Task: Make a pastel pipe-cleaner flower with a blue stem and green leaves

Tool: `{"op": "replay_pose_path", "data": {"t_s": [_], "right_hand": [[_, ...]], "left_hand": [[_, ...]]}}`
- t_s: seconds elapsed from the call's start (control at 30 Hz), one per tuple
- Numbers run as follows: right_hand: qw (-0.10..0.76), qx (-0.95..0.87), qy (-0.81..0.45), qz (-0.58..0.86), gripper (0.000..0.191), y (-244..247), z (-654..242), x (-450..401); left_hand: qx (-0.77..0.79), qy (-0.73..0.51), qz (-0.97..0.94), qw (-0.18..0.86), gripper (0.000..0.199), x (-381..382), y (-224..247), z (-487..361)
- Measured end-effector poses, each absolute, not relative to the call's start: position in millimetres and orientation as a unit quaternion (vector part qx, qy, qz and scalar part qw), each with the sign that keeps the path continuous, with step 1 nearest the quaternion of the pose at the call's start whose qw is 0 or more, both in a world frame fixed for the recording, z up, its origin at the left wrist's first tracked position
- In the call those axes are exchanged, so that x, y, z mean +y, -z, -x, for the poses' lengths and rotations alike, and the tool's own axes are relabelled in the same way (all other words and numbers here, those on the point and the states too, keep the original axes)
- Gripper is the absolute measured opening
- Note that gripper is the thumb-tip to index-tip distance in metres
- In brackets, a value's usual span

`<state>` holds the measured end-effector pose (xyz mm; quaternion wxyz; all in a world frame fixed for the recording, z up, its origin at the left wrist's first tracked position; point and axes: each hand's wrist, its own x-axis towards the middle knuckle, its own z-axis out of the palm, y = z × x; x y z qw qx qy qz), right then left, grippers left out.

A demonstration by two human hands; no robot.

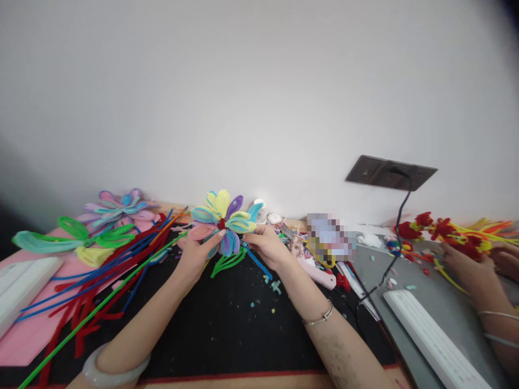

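Observation:
A multicoloured pipe-cleaner flower with yellow, blue, purple and pink petals and a red centre is held up over the black mat. My left hand pinches it at the lower left, thumb near the red centre. On its right side, my right hand has its fingers closed at the petals; what exactly they grip is partly hidden. Green looped leaves hang below the flower, and a blue stem piece sticks out below my right hand.
Left: a pastel flower, green-and-yellow petals, red and blue pipe cleaners and a white box. Right: a pink tool, a white power strip, a black cable, and another person's hands holding red-and-yellow flowers.

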<state>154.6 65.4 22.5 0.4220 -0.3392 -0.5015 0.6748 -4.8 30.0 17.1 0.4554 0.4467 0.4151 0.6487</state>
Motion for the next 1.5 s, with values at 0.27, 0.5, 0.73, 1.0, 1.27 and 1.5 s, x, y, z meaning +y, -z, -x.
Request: {"op": "replay_pose_path", "data": {"t_s": [0.27,0.5,0.73,1.0,1.27,1.5], "right_hand": [[0.353,-0.537,-0.662,0.386,0.015,-27.2,-159.8,66.0],[0.340,-0.514,-0.684,0.389,0.014,-33.6,-162.8,63.4],[0.356,-0.523,-0.675,0.380,0.010,-32.5,-163.2,64.9],[0.347,-0.497,-0.690,0.396,0.011,-33.4,-163.4,65.1],[0.330,-0.516,-0.680,0.404,0.013,-33.3,-163.6,64.7],[0.306,-0.575,-0.646,0.397,0.013,-33.7,-167.4,65.0]], "left_hand": [[0.408,-0.654,-0.445,0.455,0.012,28.2,-21.5,3.4],[0.437,-0.648,-0.438,0.445,0.019,28.0,-23.0,3.6],[0.459,-0.629,-0.464,0.422,0.021,29.8,-18.6,7.0],[0.431,-0.647,-0.448,0.441,0.017,31.0,-17.0,6.1],[0.429,-0.637,-0.412,0.491,0.021,32.1,-14.6,4.5],[0.415,-0.624,-0.381,0.541,0.029,31.3,-15.1,3.6]]}}
